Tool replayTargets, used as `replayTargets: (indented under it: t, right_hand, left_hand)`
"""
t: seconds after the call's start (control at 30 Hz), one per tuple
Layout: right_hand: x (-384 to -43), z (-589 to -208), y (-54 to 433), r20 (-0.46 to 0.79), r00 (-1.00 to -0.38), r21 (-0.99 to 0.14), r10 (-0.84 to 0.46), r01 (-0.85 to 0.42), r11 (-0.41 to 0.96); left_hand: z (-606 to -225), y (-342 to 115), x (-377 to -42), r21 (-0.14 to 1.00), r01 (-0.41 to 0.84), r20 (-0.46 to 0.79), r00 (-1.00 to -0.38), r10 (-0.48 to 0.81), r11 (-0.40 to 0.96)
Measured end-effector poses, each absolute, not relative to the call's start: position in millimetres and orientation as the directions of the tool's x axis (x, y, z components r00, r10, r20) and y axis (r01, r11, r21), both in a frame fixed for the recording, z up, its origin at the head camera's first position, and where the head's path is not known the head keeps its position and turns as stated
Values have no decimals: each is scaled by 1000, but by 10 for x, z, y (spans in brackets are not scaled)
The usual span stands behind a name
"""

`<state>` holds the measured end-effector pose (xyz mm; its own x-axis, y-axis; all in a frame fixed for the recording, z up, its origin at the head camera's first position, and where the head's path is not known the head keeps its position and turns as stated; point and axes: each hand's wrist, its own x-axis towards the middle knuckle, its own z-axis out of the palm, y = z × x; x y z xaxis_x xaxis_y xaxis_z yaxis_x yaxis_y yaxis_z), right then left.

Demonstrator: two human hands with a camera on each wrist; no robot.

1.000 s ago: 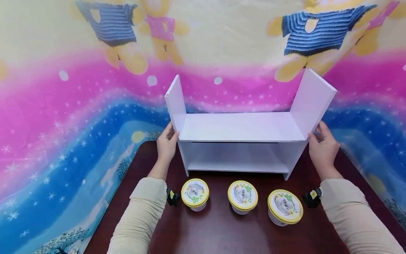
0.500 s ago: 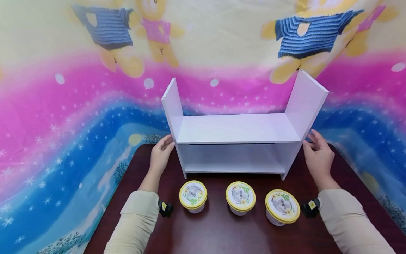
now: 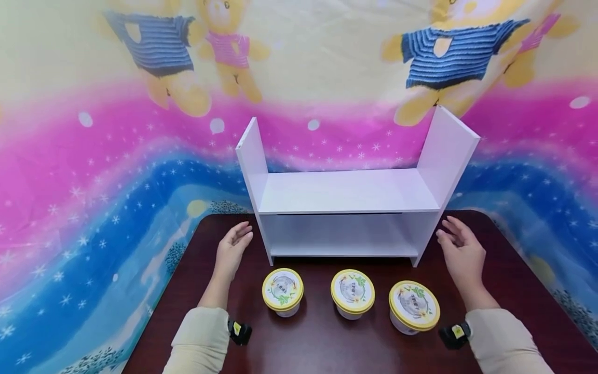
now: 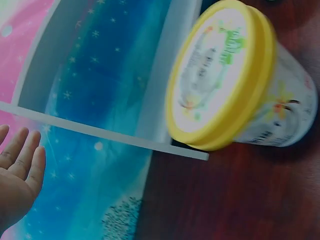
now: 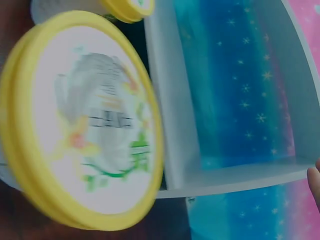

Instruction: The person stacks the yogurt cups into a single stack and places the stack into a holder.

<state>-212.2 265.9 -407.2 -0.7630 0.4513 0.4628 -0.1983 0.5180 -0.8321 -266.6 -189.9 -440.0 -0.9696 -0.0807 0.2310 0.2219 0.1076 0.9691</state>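
Three lidded tubs (image 3: 352,292), contents hidden, stand before a white shelf (image 3: 348,191). Left hand (image 3: 231,251) and right hand (image 3: 464,259) flank it, both relaxed.

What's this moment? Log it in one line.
left hand: beside white shelf, holding nothing; right hand: other side, holding nothing; shelf: on table; three lidded tubs: in front of shelf

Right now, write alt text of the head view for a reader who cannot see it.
A person's left hand and right hand, holding nothing, flank a white open-topped shelf. Three yellow-lidded tubs stand in front of it on a dark red table, before a teddy-bear backdrop.
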Motion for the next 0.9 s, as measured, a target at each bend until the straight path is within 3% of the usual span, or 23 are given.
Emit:
replayTargets:
  t: [0.07, 0.23, 0.57, 0.67, 0.73, 0.9]
  right_hand:
    - [-2079, -4125, 2642, 456, -773, -831, 441, -191, 523]
    - [-2040, -4351, 2663, 460, -793, -839, 400, -239, 489]
    - [-1797, -4542, 2634, 350, -881, -856, 318, -163, 490]
    - [-1706, -4503, 2606, 268, -921, -826, 283, -68, 559]
    - [-1697, -4570, 2641, 223, -940, -823, 259, -39, 567]
    - [-1945, -5337, 3015, 200, -950, -821, 239, -30, 570]
  left_hand:
    - [-4193, -1832, -2452, 979, 155, 168, -981, -98, 133]
    - [-4254, -1857, -2315, 991, 62, 71, -994, -78, 123]
    - [-4966, -1976, -2217, 968, 228, 232, -972, -26, 108]
    - [-5044, -1975, -2175, 974, 203, 206, -978, -19, 102]
    - [-4871, -1897, -2041, 984, 123, 130, -990, -51, 128]
    - [-4951, -1886, -1961, 991, 32, 36, -999, -23, 131]
